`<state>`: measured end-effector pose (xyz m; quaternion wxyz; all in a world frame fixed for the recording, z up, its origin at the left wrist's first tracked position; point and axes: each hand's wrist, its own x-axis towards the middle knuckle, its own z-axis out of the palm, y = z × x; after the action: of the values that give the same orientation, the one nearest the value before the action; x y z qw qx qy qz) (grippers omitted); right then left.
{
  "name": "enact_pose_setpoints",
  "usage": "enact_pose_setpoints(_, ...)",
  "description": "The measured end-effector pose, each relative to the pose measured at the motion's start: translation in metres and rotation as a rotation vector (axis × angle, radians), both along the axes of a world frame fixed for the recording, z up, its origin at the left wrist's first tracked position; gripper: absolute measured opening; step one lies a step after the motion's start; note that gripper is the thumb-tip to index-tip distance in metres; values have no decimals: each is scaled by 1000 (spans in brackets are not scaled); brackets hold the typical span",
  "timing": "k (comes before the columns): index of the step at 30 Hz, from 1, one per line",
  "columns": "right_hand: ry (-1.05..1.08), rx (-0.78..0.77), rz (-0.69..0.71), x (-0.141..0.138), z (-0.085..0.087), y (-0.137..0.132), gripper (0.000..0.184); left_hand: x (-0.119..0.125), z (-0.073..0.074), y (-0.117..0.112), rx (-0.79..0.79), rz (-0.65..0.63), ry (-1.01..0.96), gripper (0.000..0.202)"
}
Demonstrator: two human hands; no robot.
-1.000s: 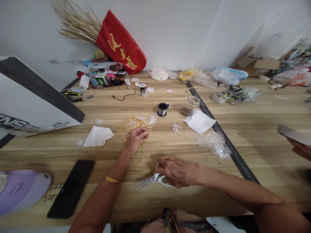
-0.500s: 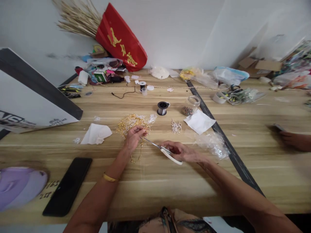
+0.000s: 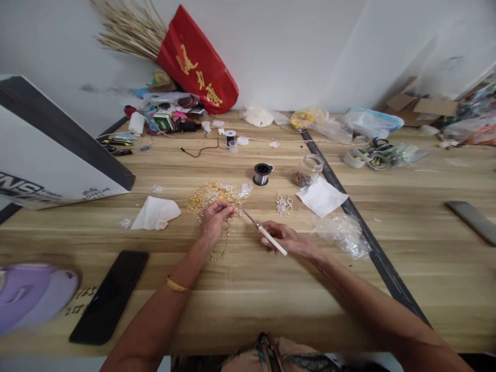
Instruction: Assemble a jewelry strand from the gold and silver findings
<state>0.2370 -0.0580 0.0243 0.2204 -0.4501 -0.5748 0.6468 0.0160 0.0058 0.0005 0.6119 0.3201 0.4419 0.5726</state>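
My left hand (image 3: pixel 215 219) is closed, thumb and fingertips pinched on a thin gold beaded chain (image 3: pixel 226 243). Its loose end trails onto the table below my fingers. Right behind this hand lies a tangled heap of gold and silver beaded chains (image 3: pixel 209 195). White-handled scissors (image 3: pixel 273 240) are gripped in my right hand (image 3: pixel 284 237), with the metal tip pointing up and left, a short gap from my left fingertips. A small pile of silvery pieces (image 3: pixel 284 205) sits beyond my right hand.
A wire spool (image 3: pixel 262 174) and a glass jar of beads (image 3: pixel 310 170) stand behind. White papers (image 3: pixel 321 197) and clear plastic bags (image 3: pixel 344 235) lie rightward. A black phone (image 3: pixel 110 297) and purple object (image 3: pixel 36 294) are at left; a grey phone-like slab (image 3: pixel 475 222) is far right.
The scissors have pulled back right from my left fingertips and turned in my right hand. My left hand keeps its pinch. Another person's hand at the far right has left the slab.
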Motion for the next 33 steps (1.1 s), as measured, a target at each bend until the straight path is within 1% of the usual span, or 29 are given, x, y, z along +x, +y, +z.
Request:
enact_pose_setpoints(5,17,31,0,-5,0,-3,52,0,0,-2,7,8,39,34)
enact_pose_setpoints(8,42,12,-15,-9,-3,-4,49,0,-2,-2,23,19,72,33)
enact_pose_setpoints(13,154,-102,-57,-17,-4,-6,52,1,-5,-2,58,54,134,30)
enact_pose_setpoints(16,179,-175,-83,-21,-2,-8,55,1,-4,-2,78,68,179,27)
enact_pose_setpoints(19,187,-210,-128,-25,0,-9,58,1,-3,-3,88,85,219,25)
enact_pose_setpoints(23,186,-206,-162,-32,-1,-9,59,2,-2,-3,121,113,301,22)
enact_pose_setpoints(28,201,-187,-177,-43,1,-8,63,3,-2,-5,171,120,343,18)
enact_pose_setpoints(33,218,-184,-200,-50,5,-8,57,2,-3,-4,180,118,358,17)
